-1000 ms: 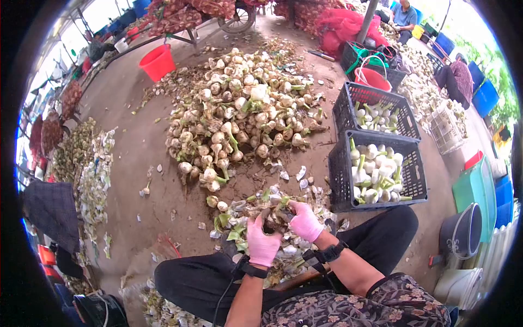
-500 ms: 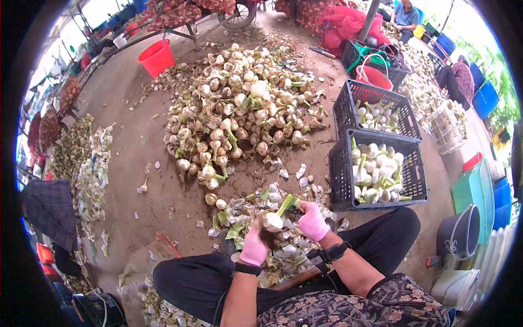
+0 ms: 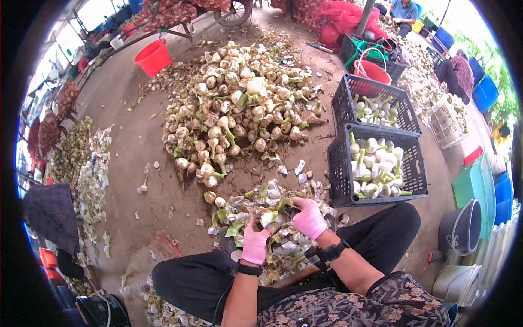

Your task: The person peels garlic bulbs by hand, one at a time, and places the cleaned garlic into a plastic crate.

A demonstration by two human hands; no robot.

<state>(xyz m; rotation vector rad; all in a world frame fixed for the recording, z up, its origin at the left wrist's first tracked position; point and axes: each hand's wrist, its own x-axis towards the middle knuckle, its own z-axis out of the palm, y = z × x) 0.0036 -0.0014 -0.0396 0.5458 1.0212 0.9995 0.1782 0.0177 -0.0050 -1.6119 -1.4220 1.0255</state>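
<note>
In the head view my left hand [image 3: 255,244], in a pink glove, is closed on a garlic bulb [image 3: 268,219], whose white side faces up. My right hand [image 3: 309,219], also pink-gloved, is closed just to the right of the bulb. A green stem leaf [image 3: 285,204] shows at its fingertips, and a small dark thing, which I cannot make out, sits between its fingers. Below both hands lies a heap of peeled-off garlic skins [image 3: 291,245]. Beyond them rises a large pile of unpeeled garlic [image 3: 239,103].
To the right stand two black crates, the nearer crate [image 3: 376,200] and the farther crate [image 3: 340,103], with cleaned garlic inside. A red bucket [image 3: 153,58] stands behind the pile. Several pails, including a dark bucket [image 3: 456,231], line the right side. Another person [image 3: 404,13] sits far back.
The bulb has tipped, and its long green stem no longer stands up toward my right hand. Both hands have shifted slightly, and more of the bulb is covered now.
</note>
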